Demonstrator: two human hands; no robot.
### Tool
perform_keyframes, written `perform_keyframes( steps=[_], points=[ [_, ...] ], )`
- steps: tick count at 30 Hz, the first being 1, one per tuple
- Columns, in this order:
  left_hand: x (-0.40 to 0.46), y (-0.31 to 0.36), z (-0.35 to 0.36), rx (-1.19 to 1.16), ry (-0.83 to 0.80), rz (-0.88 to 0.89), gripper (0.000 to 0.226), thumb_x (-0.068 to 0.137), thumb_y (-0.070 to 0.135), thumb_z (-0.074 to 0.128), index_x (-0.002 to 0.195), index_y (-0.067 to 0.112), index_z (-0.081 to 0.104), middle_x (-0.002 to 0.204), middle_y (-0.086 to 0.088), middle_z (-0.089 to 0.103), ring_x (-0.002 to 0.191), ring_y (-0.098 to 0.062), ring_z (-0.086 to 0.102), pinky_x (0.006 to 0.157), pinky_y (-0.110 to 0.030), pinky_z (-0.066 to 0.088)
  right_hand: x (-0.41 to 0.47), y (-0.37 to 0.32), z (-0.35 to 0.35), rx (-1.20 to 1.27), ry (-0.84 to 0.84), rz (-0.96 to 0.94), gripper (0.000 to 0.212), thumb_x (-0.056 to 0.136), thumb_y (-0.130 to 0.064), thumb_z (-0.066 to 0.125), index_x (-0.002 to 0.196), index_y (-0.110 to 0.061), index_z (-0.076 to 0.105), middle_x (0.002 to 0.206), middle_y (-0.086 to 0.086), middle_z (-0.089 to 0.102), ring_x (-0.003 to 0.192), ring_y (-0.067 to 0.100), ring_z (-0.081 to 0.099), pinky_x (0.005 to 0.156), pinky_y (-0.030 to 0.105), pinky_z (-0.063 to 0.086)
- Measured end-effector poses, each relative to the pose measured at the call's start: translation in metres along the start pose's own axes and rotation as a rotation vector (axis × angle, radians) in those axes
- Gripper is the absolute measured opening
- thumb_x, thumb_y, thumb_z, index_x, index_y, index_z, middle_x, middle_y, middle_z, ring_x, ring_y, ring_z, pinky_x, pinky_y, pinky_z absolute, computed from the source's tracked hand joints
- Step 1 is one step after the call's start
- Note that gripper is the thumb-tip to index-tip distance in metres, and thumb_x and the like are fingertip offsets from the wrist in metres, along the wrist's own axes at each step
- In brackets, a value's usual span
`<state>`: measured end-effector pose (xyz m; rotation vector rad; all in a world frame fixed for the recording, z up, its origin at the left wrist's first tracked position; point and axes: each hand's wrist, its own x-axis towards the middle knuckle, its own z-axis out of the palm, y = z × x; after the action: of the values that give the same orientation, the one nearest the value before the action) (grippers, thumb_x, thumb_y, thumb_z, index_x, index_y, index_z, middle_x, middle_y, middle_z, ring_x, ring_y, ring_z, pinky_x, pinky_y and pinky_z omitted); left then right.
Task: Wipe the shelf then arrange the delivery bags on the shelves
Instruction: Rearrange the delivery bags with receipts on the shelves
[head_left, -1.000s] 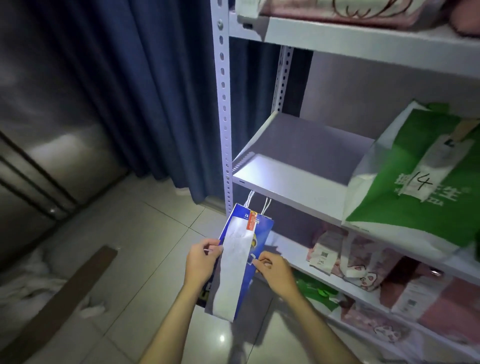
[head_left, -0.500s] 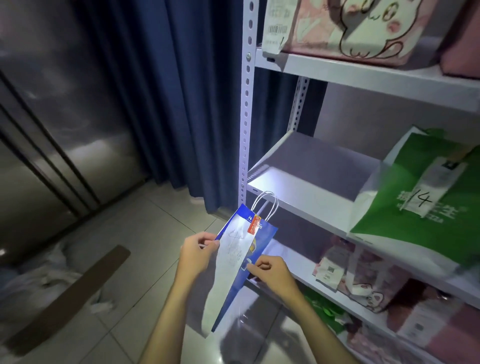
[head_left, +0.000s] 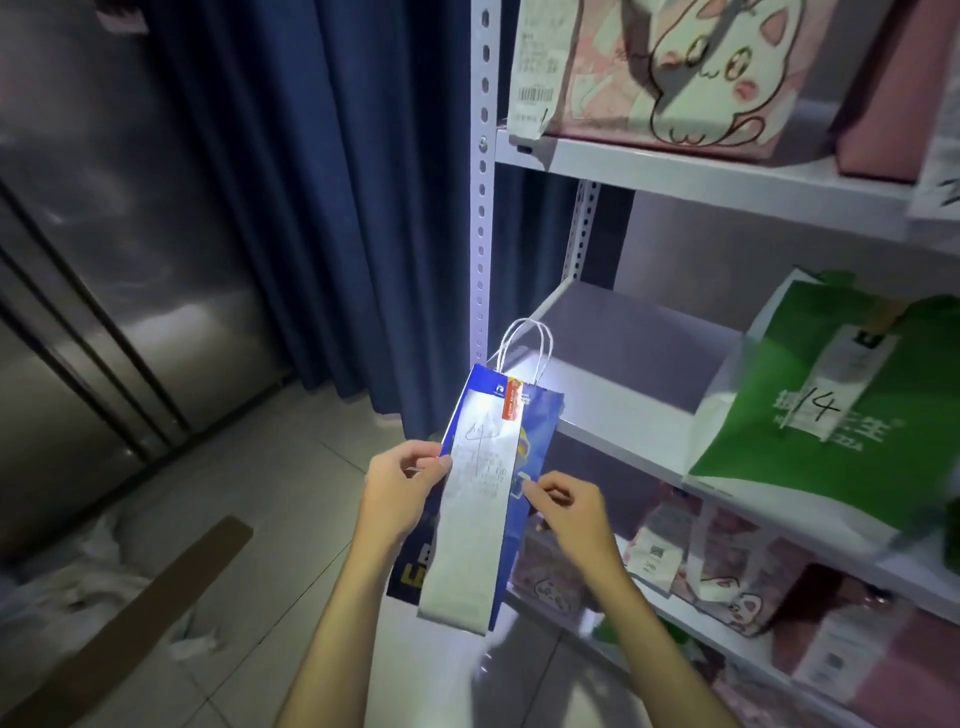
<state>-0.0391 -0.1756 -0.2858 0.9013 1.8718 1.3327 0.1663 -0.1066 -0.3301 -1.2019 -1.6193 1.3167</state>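
- In front of the shelf (head_left: 613, 400), blue delivery bag (head_left: 524, 467) held upright, left hand (head_left: 402, 486) pinching one edge, right hand (head_left: 563, 506) pinching the other.
- Best lifted level onto the bare spot beside the green bag (head_left: 831, 415), receipt (head_left: 475, 499) facing out.

- A white metal shelf unit (head_left: 480, 218) with perforated uprights stands by a blue curtain.
- Top shelf (head_left: 727, 179): a pink cartoon-cat bag (head_left: 691, 73) with a receipt.
- Middle shelf (head_left: 613, 395): a green bag (head_left: 831, 415) marked 14; the left part is bare.
- Lower shelf (head_left: 779, 597): pink bags (head_left: 727, 571), apparently several, dim.
- Tiled floor (head_left: 291, 509): a cardboard strip (head_left: 140, 618) and crumpled white material (head_left: 78, 577).
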Motion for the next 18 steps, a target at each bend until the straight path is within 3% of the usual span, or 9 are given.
perform_keyframes(
  steps=[5,7,10,12,14,18],
  points=[
    [0.03,0.056,0.025,-0.007,-0.072,0.125,0.013,0.093,0.032,0.073,0.095,0.019,0.074,0.096,0.009,0.078,0.087,-0.014,0.076,0.068,-0.032,0.063,0.032,-0.038,-0.04,0.021,0.165,-0.081,0.027,0.095,-0.025,0.07,0.07,-0.015,0.071,0.056,-0.003,0.065,0.05,0.01,0.058,0.05,0.016,0.045],
    [0.042,0.077,0.039,-0.025,-0.087,0.168,0.012,0.093,0.03,0.073,0.095,0.018,0.075,0.099,0.006,0.078,0.089,-0.017,0.076,0.071,-0.036,0.064,0.044,-0.053,-0.057,0.0,0.222,-0.1,0.028,0.094,-0.025,0.071,0.068,-0.015,0.069,0.052,-0.007,0.058,0.046,0.014,0.055,0.049,0.018,0.043],
    [0.061,0.106,0.06,-0.014,-0.093,0.224,0.009,0.092,0.027,0.075,0.097,0.02,0.079,0.096,0.008,0.079,0.088,-0.012,0.075,0.071,-0.026,0.059,0.062,-0.073,-0.081,-0.041,0.299,-0.121,0.028,0.094,-0.028,0.071,0.072,-0.012,0.07,0.05,-0.011,0.054,0.041,0.012,0.047,0.045,0.02,0.041],
    [0.073,0.123,0.074,-0.001,-0.115,0.255,0.01,0.091,0.026,0.076,0.098,0.021,0.079,0.094,0.009,0.079,0.085,-0.008,0.073,0.073,-0.024,0.057,0.072,-0.084,-0.095,-0.084,0.35,-0.143,0.027,0.095,-0.03,0.07,0.074,-0.013,0.071,0.05,-0.01,0.057,0.039,0.01,0.049,0.043,0.018,0.042],
    [0.085,0.138,0.086,-0.018,-0.14,0.28,0.006,0.09,0.025,0.075,0.095,0.023,0.077,0.088,0.011,0.078,0.075,-0.002,0.071,0.066,-0.022,0.055,0.083,-0.094,-0.107,-0.105,0.398,-0.159,0.025,0.097,-0.028,0.068,0.077,-0.013,0.071,0.052,-0.007,0.061,0.04,0.008,0.054,0.043,0.016,0.043],
    [0.106,0.155,0.111,-0.099,-0.183,0.286,0.005,0.092,0.016,0.073,0.097,0.017,0.074,0.088,0.0,0.075,0.078,-0.014,0.066,0.061,-0.033,0.063,0.103,-0.104,-0.121,-0.152,0.485,-0.171,0.023,0.098,-0.03,0.065,0.081,-0.016,0.07,0.054,-0.003,0.063,0.045,0.013,0.061,0.053,0.03,0.056]
  ],
)
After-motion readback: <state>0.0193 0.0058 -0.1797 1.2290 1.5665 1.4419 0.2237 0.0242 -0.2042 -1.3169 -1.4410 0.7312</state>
